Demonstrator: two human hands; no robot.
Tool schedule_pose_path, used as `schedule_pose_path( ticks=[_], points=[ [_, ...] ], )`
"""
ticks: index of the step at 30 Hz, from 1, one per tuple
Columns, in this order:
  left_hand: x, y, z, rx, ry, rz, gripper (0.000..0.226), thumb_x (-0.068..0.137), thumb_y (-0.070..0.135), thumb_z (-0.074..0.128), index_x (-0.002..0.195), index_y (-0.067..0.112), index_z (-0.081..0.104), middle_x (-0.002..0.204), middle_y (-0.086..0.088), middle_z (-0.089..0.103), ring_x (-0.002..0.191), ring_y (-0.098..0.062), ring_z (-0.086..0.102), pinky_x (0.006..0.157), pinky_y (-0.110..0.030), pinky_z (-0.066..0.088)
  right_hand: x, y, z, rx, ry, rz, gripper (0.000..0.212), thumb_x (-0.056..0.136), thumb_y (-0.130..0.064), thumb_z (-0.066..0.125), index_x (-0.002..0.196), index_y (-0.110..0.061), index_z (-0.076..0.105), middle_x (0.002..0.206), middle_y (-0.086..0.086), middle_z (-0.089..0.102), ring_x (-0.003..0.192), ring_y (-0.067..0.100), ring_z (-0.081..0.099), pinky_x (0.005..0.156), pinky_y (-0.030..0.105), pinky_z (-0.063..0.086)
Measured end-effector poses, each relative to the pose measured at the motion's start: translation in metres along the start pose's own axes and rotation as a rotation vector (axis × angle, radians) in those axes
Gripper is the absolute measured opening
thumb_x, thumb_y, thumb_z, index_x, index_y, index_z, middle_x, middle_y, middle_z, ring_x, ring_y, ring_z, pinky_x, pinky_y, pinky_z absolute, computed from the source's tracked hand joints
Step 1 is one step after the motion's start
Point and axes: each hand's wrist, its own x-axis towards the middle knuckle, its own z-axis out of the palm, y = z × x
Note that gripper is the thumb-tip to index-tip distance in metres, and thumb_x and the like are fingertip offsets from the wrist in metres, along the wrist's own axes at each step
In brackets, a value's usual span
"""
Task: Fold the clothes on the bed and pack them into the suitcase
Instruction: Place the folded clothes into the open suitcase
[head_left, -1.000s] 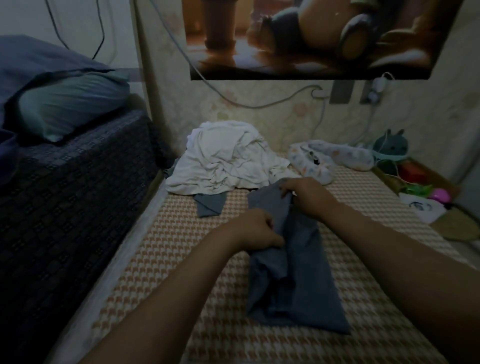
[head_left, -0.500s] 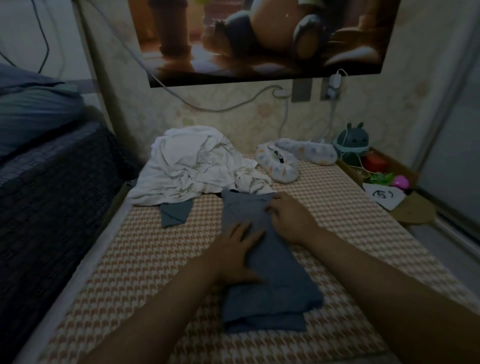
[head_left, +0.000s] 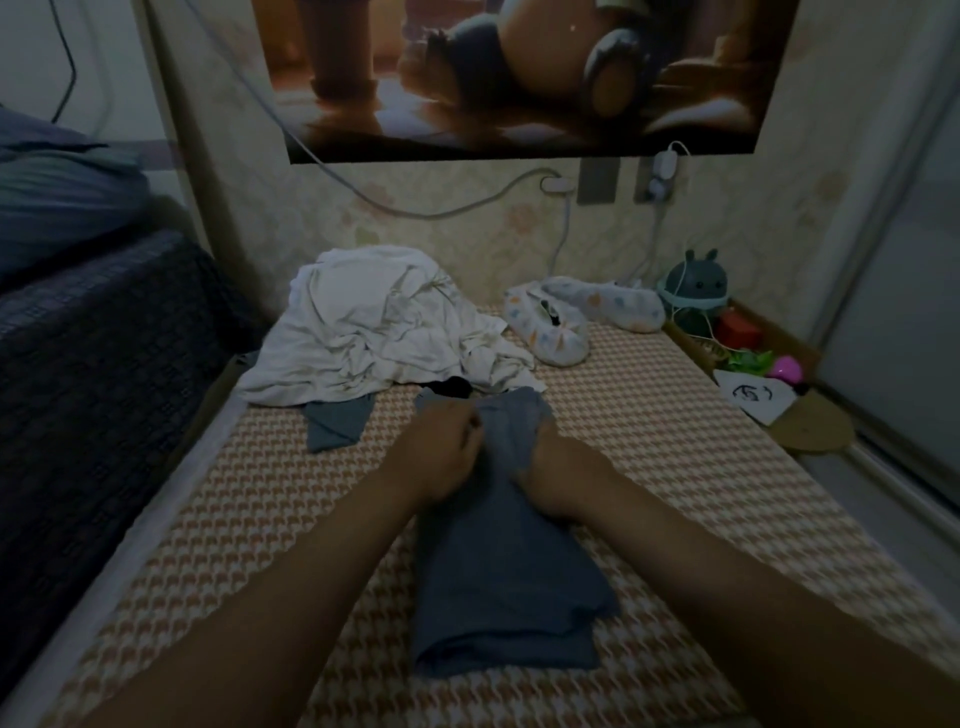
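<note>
The folded garment (head_left: 498, 561) lies on the bed (head_left: 649, 467) straight before me, with my left hand (head_left: 441, 447) and right hand (head_left: 550, 467) side by side, gripping its far end. Behind it sits the pile of clothes (head_left: 374, 327), and another garment (head_left: 335, 423) pokes out from under the pile's near edge on the left. Right of the pile lies a padded pillow (head_left: 556, 332), and further right, just off the bed, a tray (head_left: 691, 348) holds a rabbit-eared toy (head_left: 696, 291).

Dim room, pale floral wallpaper (head_left: 467, 234), big poster (head_left: 519, 78) above, dark checked couch (head_left: 93, 364) at left
</note>
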Motion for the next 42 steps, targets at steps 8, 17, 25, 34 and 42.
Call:
schedule_pose_path(
  ticks=[8,17,25,34,42],
  points=[
    [0.013,-0.033,0.036,0.001,-0.229,-0.047,0.078,0.092,0.065,0.038,0.154,0.029,0.009,0.162,0.0,0.002,0.148,-0.02,0.005,0.12,-0.044,0.012,-0.005,-0.006,-0.016,0.042,-0.318,-0.027,0.023,0.095,-0.025,0.054,0.09,-0.004,0.061,0.086,0.016,0.067,0.065,0.022,0.063,0.051,0.026,0.046],
    [0.007,-0.039,0.052,0.149,-0.289,-0.078,0.091,0.085,0.079,0.02,0.154,0.028,-0.009,0.159,0.0,-0.02,0.147,-0.02,-0.018,0.12,-0.046,-0.006,0.051,0.018,0.03,-0.14,-0.016,-0.269,0.069,0.1,-0.059,0.019,0.156,-0.022,0.005,0.163,-0.005,-0.002,0.149,0.014,-0.003,0.12,0.044,0.002],
    [-0.038,-0.022,0.003,0.071,-0.204,0.027,0.079,0.082,0.07,0.049,0.146,0.027,0.03,0.154,-0.003,0.019,0.141,-0.025,0.023,0.114,-0.044,0.029,0.026,0.034,0.018,-0.157,0.1,-0.351,0.06,0.1,-0.049,0.038,0.152,-0.023,0.028,0.16,0.007,0.017,0.145,0.025,0.019,0.117,0.038,0.021],
    [-0.107,0.033,-0.039,0.062,-0.476,0.273,0.04,0.069,0.063,0.07,0.092,0.03,0.065,0.095,0.014,0.064,0.085,-0.007,0.057,0.075,-0.028,0.05,-0.053,0.037,0.018,-0.046,0.024,-0.314,0.045,0.099,-0.034,0.044,0.142,-0.024,0.038,0.131,0.01,0.058,0.108,0.026,0.058,0.093,0.039,0.048],
    [-0.135,0.034,-0.082,0.13,-0.675,0.083,0.012,0.084,0.032,0.07,0.094,0.026,0.074,0.096,0.011,0.07,0.084,-0.003,0.06,0.07,-0.011,0.043,-0.075,0.016,0.02,-0.049,-0.112,-0.361,0.035,0.093,-0.027,0.056,0.127,-0.029,0.06,0.134,-0.005,0.058,0.117,0.019,0.056,0.097,0.03,0.046]
  ],
)
